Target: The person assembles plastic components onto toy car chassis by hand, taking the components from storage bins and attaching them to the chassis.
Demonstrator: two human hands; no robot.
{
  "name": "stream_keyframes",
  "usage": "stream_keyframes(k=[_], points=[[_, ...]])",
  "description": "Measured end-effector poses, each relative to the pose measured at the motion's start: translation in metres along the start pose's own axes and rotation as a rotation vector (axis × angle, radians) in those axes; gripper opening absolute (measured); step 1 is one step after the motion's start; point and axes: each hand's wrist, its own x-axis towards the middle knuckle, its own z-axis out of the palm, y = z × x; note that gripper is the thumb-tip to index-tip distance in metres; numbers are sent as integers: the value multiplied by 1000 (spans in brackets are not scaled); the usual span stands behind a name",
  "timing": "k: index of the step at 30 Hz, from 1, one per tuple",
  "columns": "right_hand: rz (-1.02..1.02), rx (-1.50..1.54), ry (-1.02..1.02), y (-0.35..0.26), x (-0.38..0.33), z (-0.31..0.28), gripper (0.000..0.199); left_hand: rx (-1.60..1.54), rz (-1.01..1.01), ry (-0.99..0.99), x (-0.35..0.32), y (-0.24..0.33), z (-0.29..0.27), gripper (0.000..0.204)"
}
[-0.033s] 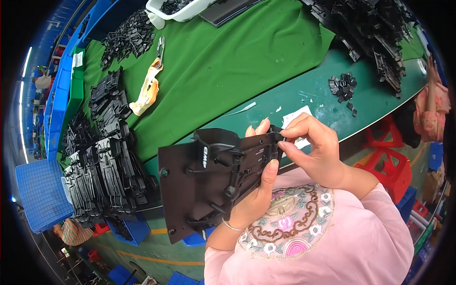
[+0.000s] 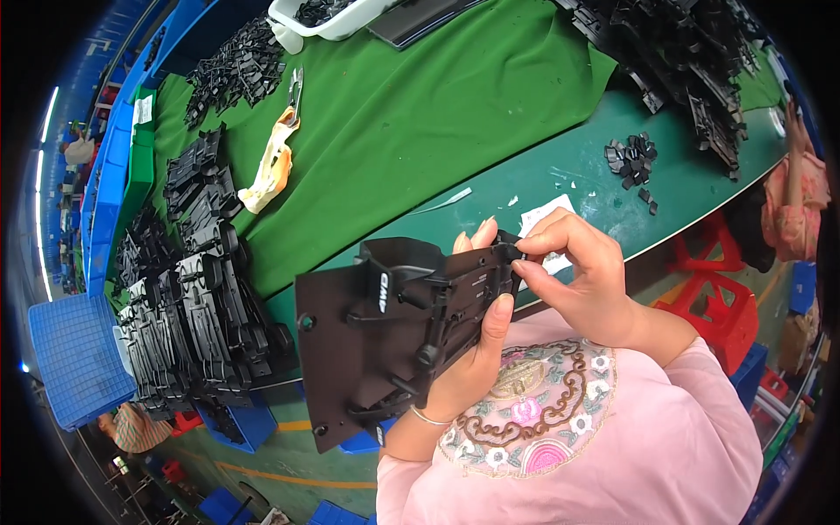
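Observation:
A broad black plastic panel [image 2: 337, 350], with a raised bracket [image 2: 402, 267] and posts along it, is held tilted above the table's near edge. My left hand [image 2: 468, 367] grips it from below, thumb on the near face and fingertips showing behind the far edge. At its right end my right hand [image 2: 582, 280] is closed in a pinch, thumb and forefinger on a small black piece [image 2: 507, 248]. Whether that piece is loose or part of the panel I cannot tell. A white paper [image 2: 547, 210] lies behind the right fingers.
Stacked black plastic parts [image 2: 210, 315] stand at the left, more [image 2: 691, 70] at the far right. Small black pads [image 2: 630, 160] lie on the green table [image 2: 516, 175]. Cloth-wrapped nippers [image 2: 278, 157] rest on green cloth [image 2: 385, 131]. Red stools [image 2: 713, 306] and a co-worker's arm [image 2: 794, 166] are at right.
The panel has turned very slightly, its left end shifting a little to the right. Both hands keep their hold in the same place.

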Motion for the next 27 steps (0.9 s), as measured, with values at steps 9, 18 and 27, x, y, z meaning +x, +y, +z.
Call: stream_keyframes(k=[9, 18, 27], points=[[68, 89, -61, 3, 0, -2, 19, 113, 11, 33, -1, 2, -2, 44], [-61, 40, -16, 7, 0, 4, 19, 284, 38, -30, -2, 3, -5, 54], [65, 171, -52, 7, -4, 0, 41, 74, 60, 175, 1, -2, 10, 47]])
